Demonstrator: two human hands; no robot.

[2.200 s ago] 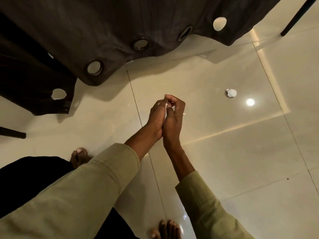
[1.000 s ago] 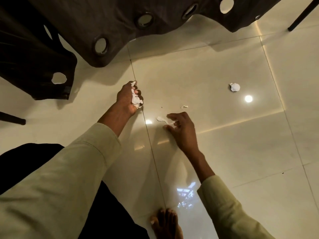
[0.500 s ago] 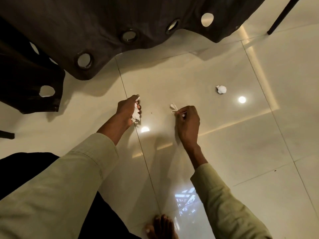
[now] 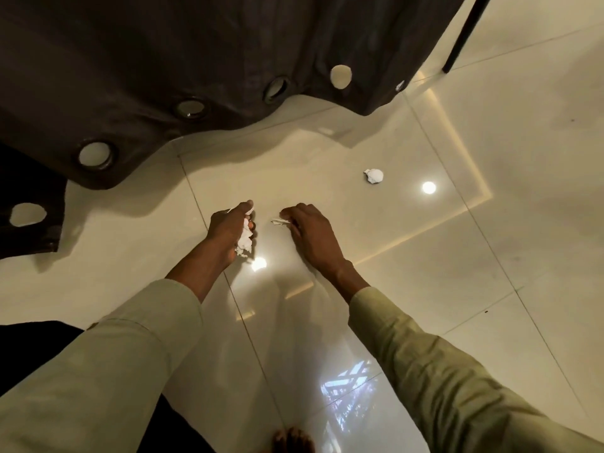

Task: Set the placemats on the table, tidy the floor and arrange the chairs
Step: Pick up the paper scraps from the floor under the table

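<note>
Since half a second ago, the right hand [image 4: 310, 235] has drifted left toward the left hand [image 4: 228, 228], carrying the small paper scrap [image 4: 279, 221] it lifted from the floor [image 4: 425, 289]. That scrap is pinched between the right thumb and fingertips, sticking out to the left, just beside the left fist. The left hand grips a wad of crumpled tissue [image 4: 244, 243], fingers curled round it, white folds bulging out below the palm. A further crumpled paper ball [image 4: 374, 175] lies on the glossy tile up to the right, well apart from both hands, near a lamp reflection. A dark grommeted curtain [image 4: 196, 60] hangs draped over the upper left, and a thin black furniture leg [image 4: 464, 34] stands at the top right.

All this litter looks feather-light, soft and easily squashed; nothing here is fragile. The flat scrap would likely need a fingertip pinch at its edge, since it hugs slick tile. The ball should take a loose grasp from above, though a careless brush could send it skidding.
</note>
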